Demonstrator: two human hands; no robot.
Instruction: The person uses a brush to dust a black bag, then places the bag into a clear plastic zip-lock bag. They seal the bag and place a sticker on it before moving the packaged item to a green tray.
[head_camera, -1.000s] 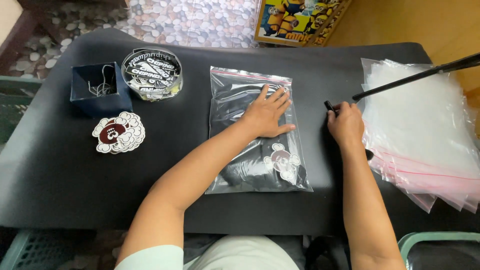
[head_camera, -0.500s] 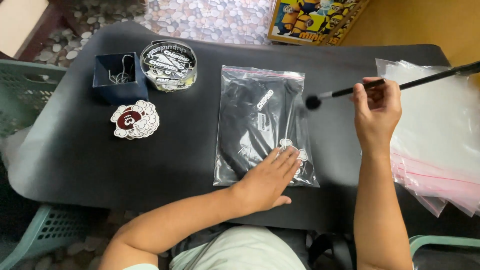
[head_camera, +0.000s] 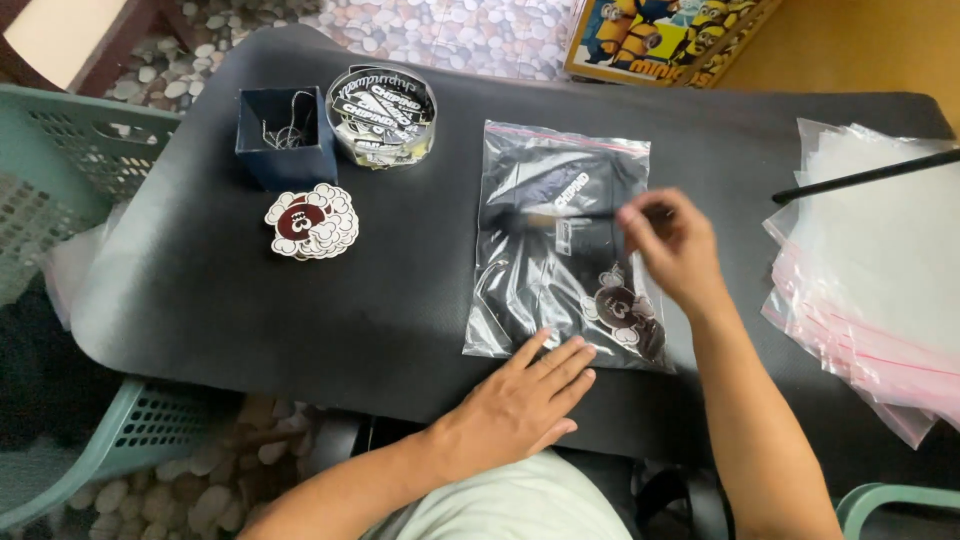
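Bag: clear zip bag (head_camera: 560, 250) with a pink seal strip, flat on the black counter (head_camera: 200, 290) mid-frame; dark folded garment inside, round cloud-edged tag near its lower right corner

Left hand: left hand (head_camera: 520, 400) open, palm down, fingers spread; fingertips press the bag's near edge, heel of the hand on the counter

Right hand: right hand (head_camera: 675, 250) closed around a thin dark rod (head_camera: 560, 213) lying across the bag's upper half; motion blur here, so the rod's tip is probably a small brush or pad, not certain

Handling: judged light, soft and limp; film looks slick and likely to slide on the mat; best pinned flat with a palm or lifted by the stiffer seal edge, not by the middle

Left of bag: dark blue box (head_camera: 285, 135) with wire hooks; round clear tub (head_camera: 382, 112) of printed labels just beside it; stack of cloud-shaped tags (head_camera: 312, 222) in front of the box

Right of bag: pile of empty clear bags (head_camera: 880, 290) with pink strips; a second dark stick (head_camera: 865, 175) lying over it

Surround: green plastic chair (head_camera: 60, 170) at left; pebble floor beyond
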